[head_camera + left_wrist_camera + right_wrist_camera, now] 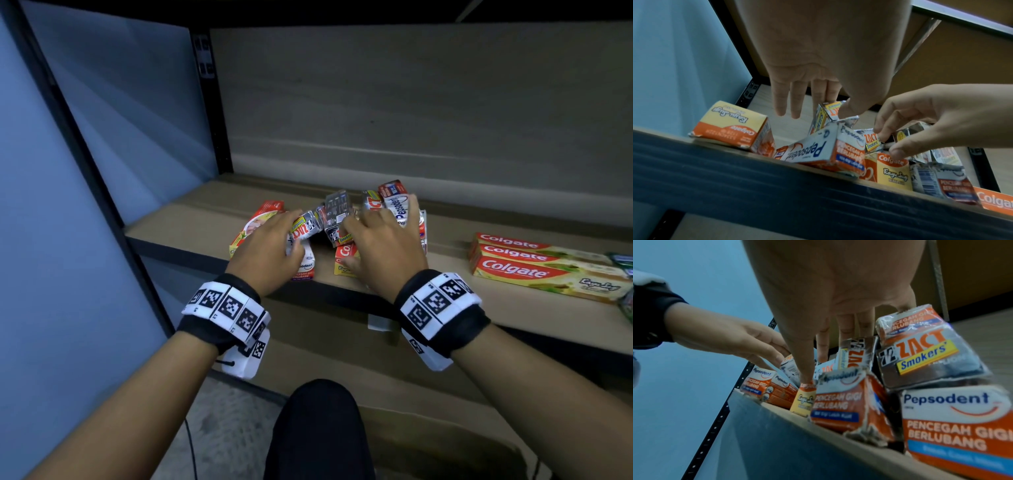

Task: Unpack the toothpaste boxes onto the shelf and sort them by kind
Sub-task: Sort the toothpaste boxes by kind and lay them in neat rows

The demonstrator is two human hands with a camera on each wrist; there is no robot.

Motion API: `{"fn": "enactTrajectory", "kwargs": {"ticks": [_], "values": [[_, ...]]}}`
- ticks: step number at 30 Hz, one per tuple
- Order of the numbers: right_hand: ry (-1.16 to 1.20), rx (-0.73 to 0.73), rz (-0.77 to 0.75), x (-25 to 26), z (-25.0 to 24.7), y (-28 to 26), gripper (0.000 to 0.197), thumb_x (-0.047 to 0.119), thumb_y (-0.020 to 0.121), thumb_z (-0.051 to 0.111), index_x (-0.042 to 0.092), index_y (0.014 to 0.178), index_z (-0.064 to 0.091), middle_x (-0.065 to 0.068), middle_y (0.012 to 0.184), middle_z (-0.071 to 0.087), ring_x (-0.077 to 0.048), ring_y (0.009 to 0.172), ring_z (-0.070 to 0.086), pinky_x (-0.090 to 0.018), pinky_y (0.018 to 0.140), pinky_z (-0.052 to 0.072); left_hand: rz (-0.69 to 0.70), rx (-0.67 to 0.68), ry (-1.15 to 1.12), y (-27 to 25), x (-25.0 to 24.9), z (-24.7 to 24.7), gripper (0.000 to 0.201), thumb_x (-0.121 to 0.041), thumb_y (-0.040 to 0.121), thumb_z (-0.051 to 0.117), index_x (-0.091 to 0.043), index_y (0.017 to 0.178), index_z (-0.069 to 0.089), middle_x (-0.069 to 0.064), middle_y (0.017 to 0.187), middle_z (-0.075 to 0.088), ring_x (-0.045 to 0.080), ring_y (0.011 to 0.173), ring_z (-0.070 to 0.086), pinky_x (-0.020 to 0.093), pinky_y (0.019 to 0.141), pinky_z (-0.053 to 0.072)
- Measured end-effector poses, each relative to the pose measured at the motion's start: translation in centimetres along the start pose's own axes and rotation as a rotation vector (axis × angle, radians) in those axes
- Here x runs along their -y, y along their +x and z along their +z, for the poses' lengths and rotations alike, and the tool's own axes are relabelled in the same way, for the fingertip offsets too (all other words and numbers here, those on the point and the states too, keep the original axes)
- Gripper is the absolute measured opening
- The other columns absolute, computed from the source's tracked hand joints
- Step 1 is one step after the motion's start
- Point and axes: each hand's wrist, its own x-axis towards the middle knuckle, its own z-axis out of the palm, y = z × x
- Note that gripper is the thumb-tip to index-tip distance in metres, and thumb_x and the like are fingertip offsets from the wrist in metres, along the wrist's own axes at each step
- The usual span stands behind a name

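Note:
A heap of small toothpaste boxes lies on the shelf (185,219): Zact, Pepsodent (399,205) (842,400) and Colgate (260,222) (731,125). My left hand (294,236) (838,104) pinches a silver Zact box (306,228) (833,110) between thumb and forefinger; its other fingers hang straight. My right hand (356,240) (890,141) is spread over the middle of the heap. Its fingers curl round a dark Zact box (337,229) (906,134), and its thumb tip rests on a small Colgate box (803,399).
Three long Colgate boxes (534,260) lie side by side on the right of the shelf, with green packs (623,260) at the frame edge. A black upright (212,102) and a blue wall bound the left. My knee (318,428) is below the shelf's front edge.

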Motion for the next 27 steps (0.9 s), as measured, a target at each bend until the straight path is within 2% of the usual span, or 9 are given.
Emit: {"fn": "enactTrajectory", "kwargs": {"ticks": [3,5,9,12,14,15,18,20,27], "values": [[-0.008,-0.015,0.01,0.6,-0.3,-0.9,0.038,0.046,0.074,0.073,0.027,0.105,0.066,-0.001,0.105,0.068,-0.027,0.112,0.056,-0.069,0.113,0.01,-0.058,0.032,0.016,0.0,0.0,-0.3,0.056,-0.017,0.082,0.051,-0.022,0.138,0.047,-0.001,0.133,0.057,0.02,0.12,0.054,0.035,0.098,0.047],[-0.018,-0.016,0.006,1.4,-0.3,-1.5,0.032,0.042,0.077,0.071,0.027,0.104,0.067,0.0,0.105,0.068,-0.025,0.114,0.055,-0.067,0.114,0.008,-0.126,0.064,0.053,-0.1,0.1,-0.5,0.055,-0.02,0.081,0.05,-0.025,0.136,0.048,0.002,0.132,0.058,0.024,0.12,0.054,0.04,0.099,0.048],[-0.046,0.01,-0.012,2.9,0.0,-2.4,0.023,0.031,0.079,0.068,0.024,0.102,0.069,0.001,0.102,0.07,-0.023,0.118,0.055,-0.07,0.113,0.005,-0.233,0.115,0.186,-0.1,0.5,-0.7,0.043,-0.031,0.074,0.042,-0.025,0.115,0.053,0.007,0.112,0.065,0.035,0.101,0.061,0.048,0.088,0.051],[-0.098,0.017,0.02,3.9,0.5,-2.6,0.015,0.024,0.081,0.066,0.022,0.095,0.069,0.001,0.094,0.068,-0.023,0.098,0.064,-0.071,0.112,0.003,-0.283,0.194,0.255,-0.5,1.0,-0.6,0.043,-0.033,0.076,0.041,-0.021,0.113,0.059,0.01,0.115,0.063,0.038,0.102,0.06,0.053,0.09,0.05],[-0.114,0.029,0.047,4.6,0.9,-2.6,0.016,0.019,0.082,0.064,0.02,0.097,0.067,-0.002,0.096,0.067,-0.025,0.081,0.068,-0.07,0.113,0.003,-0.255,0.217,0.269,-0.9,1.8,-0.4,0.04,-0.033,0.08,0.042,-0.017,0.111,0.062,0.013,0.118,0.061,0.04,0.106,0.057,0.053,0.091,0.05],[-0.118,0.037,0.054,4.8,1.1,-2.5,0.019,0.016,0.082,0.063,0.018,0.1,0.067,-0.005,0.098,0.067,-0.027,0.08,0.068,-0.068,0.115,0.004,-0.231,0.22,0.28,-1.1,2.1,-0.2,0.038,-0.032,0.082,0.044,-0.015,0.112,0.061,0.014,0.121,0.06,0.041,0.109,0.054,0.052,0.093,0.049],[-0.117,0.051,0.074,5.4,1.7,-2.3,0.024,0.011,0.08,0.062,0.012,0.104,0.066,-0.01,0.101,0.067,-0.03,0.087,0.067,-0.061,0.119,0.007,-0.189,0.169,0.32,-1.7,3.1,0.5,0.025,-0.022,0.09,0.053,-0.012,0.111,0.061,0.012,0.123,0.059,0.038,0.112,0.048,0.049,0.091,0.049],[-0.108,0.026,0.087,5.6,1.7,-2.3,0.021,0.011,0.079,0.062,0.011,0.1,0.067,-0.011,0.096,0.067,-0.03,0.085,0.066,-0.058,0.12,0.01,-0.177,0.114,0.347,-2.0,3.6,0.8,0.024,-0.023,0.092,0.054,-0.01,0.11,0.062,0.01,0.12,0.061,0.034,0.109,0.049,0.046,0.089,0.05],[-0.072,0.003,0.118,5.6,1.9,-2.2,0.012,0.016,0.081,0.068,0.015,0.093,0.069,-0.008,0.096,0.069,-0.026,0.095,0.066,-0.053,0.121,0.014,-0.093,0.022,0.366,-2.8,2.8,1.2,0.017,-0.019,0.087,0.061,-0.02,0.101,0.071,0.001,0.112,0.067,0.031,0.1,0.05,0.042,0.083,0.049]]}}
